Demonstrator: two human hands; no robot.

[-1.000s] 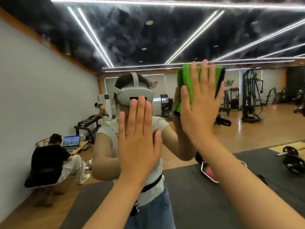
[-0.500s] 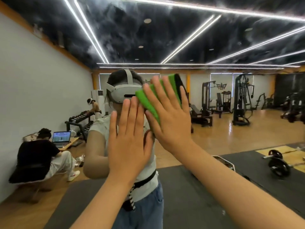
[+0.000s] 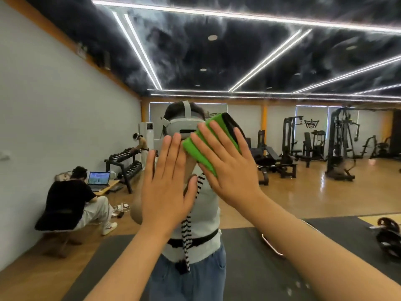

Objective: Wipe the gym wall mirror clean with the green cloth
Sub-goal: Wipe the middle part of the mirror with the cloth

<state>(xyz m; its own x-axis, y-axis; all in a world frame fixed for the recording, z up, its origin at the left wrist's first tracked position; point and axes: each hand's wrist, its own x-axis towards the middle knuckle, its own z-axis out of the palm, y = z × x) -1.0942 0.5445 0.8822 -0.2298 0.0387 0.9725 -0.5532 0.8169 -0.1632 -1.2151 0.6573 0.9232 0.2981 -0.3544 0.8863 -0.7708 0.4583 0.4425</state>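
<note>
The right hand (image 3: 230, 171) is pressing a folded bright-green microfibre cloth (image 3: 196, 156) flat against the large wall mirror (image 3: 288, 198). Its fingers (image 3: 218, 140) are lying straight and spread across the cloth, not curling round it, so the palm and fingers are doing the holding. A black edge is showing along the cloth's upper right side.

Just left of the cloth and slightly lower, the left hand (image 3: 168, 190) is resting on the glass with straight fingers, close together and pointing up, holding nothing. Its fingertips are nearly touching the cloth's left corner (whether they are actually meeting it, I cannot tell).

Behind the cloth, the reflection of the person is showing a white head-mounted headset (image 3: 184, 127), which the cloth's left end is partly covering. Below the cloth a pale sleeveless top and blue jeans are showing.

Far to the lower left of the cloth, a seated person in a black shirt (image 3: 68, 199) is facing an open laptop (image 3: 98, 178). A black dumbbell rack (image 3: 124, 164) is standing between that laptop and the cloth. Well to the lower right of the cloth, a black weight plate (image 3: 388, 238) is lying on dark floor mats.
</note>
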